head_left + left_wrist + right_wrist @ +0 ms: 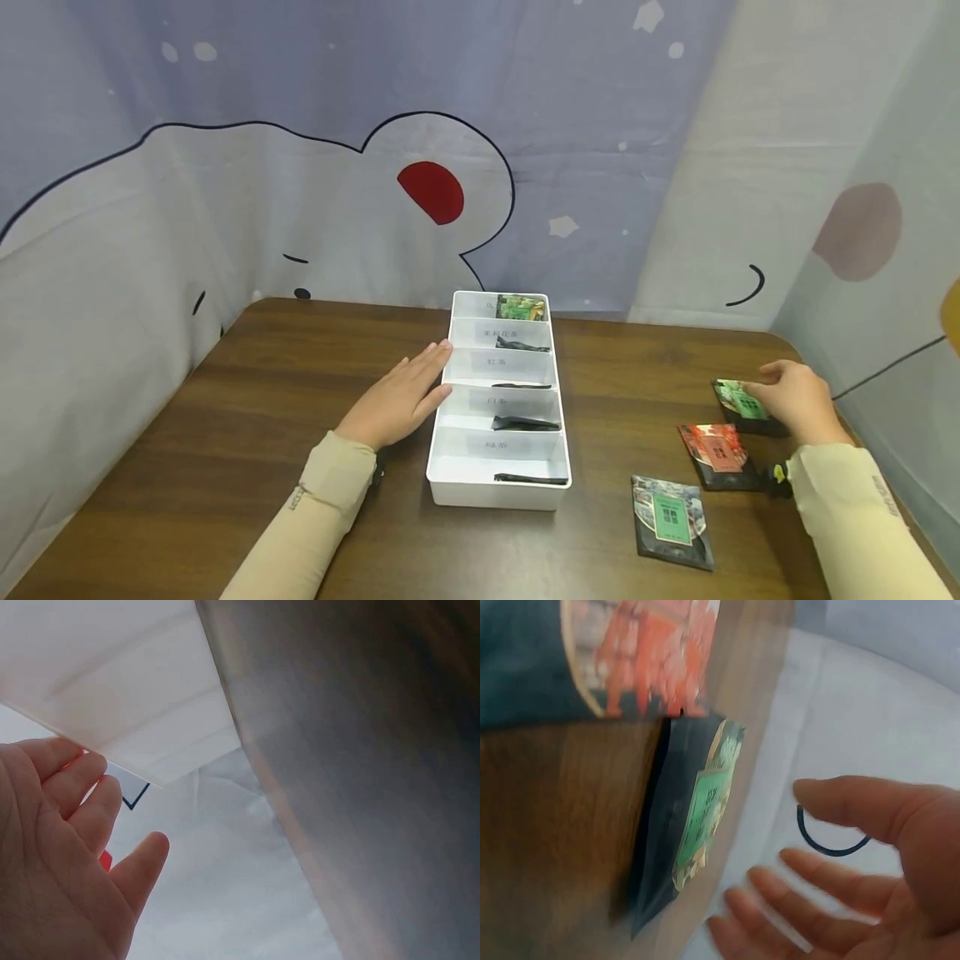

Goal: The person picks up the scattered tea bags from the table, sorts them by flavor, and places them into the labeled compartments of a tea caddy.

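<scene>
My left hand (pixel 397 397) lies along the left side of a white divided box (pixel 495 495), its fingertips at the rim. In the left wrist view, the fingers of the left hand (pixel 64 825) extend beside the box wall (pixel 135 690). At the right, my right hand (pixel 801 400) hovers over a green-labelled tea sachet (pixel 742 402). The right wrist view shows the thumb and fingers of the right hand (pixel 855 877) apart, with a gap to that sachet (pixel 697 817). A red-labelled tea sachet (pixel 720 454) lies just nearer.
Another green-labelled sachet (pixel 672 523) lies nearer on the wooden table (pixel 375 542). Inside the box, a green sachet (pixel 521 307) sits in the far compartment, and dark sachets (pixel 527 423) stand in the others. A patterned curtain (pixel 570 167) hangs behind the table.
</scene>
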The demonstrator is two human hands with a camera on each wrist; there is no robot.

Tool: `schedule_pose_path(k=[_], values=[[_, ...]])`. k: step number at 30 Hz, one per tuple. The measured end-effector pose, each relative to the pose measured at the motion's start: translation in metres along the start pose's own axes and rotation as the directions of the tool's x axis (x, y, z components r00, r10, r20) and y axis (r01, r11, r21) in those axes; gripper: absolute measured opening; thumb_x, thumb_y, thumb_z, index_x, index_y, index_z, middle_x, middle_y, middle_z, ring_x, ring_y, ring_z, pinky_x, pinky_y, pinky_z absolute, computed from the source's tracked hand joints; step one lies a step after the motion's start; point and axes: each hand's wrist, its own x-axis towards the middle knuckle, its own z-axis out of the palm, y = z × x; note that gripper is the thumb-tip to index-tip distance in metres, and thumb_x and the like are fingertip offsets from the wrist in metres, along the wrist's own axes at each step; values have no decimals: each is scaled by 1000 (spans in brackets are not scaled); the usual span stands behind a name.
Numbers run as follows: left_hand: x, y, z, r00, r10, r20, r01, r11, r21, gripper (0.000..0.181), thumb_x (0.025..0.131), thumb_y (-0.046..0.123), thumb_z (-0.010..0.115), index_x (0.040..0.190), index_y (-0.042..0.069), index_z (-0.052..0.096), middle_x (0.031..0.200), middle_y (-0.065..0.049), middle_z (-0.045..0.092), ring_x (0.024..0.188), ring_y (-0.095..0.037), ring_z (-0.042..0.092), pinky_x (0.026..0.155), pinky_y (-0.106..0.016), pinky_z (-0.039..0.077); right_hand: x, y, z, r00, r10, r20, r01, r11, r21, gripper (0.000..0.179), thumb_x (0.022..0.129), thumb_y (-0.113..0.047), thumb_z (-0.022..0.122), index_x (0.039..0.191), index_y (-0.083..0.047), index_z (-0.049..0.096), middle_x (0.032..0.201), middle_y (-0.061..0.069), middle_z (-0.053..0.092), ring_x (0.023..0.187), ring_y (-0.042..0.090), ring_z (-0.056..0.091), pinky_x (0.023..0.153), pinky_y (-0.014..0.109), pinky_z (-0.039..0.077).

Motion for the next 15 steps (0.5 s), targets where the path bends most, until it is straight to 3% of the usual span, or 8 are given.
schedule_pose_path(k=[2,4,8,10,15], values=[[0,1,0,1000,1,1,-1,1000,-2,67,109,45,39,163,10,20,167,-4,22,154,-23,21,122,-53,24,3,3,-2,998,43,51,-42,999,-30,60,95,-27,65,122,25,52,121,45,53,104,62,52,81,66,50],[0,1,-1,1000,2,3,-2,1000,-4,67,109,45,39,163,10,21,167,-4,23,154,-24,22,122,-53,24,6,4,-5,990,87,107,-80,994,-67,57,94,-30,66,108,24,56,109,44,56,98,59,54,80,64,50],[0,1,0,1000,4,-1,-4,1000,-1,67,109,45,40,162,9,21,167,-4,23,153,-24,22,122,-53,24,11,5,-6,967,151,204,-135,987,-89,48,91,-36,68,82,10,57,83,26,56,81,42,55,72,55,51],[0,1,0,1000,3,-4,-3,1000,2,67,109,45,39,162,9,21,167,-4,22,153,-25,22,122,-54,24,13,4,-5,960,164,228,-148,985,-87,47,91,-36,69,80,7,56,80,21,54,79,37,53,70,52,51],[1,1,0,1000,3,-6,-3,1000,7,67,109,45,39,163,9,21,167,-4,23,153,-25,23,122,-54,24,14,3,-3,960,173,221,-156,983,-92,48,89,-33,71,85,13,59,84,26,57,79,38,54,69,51,52]])
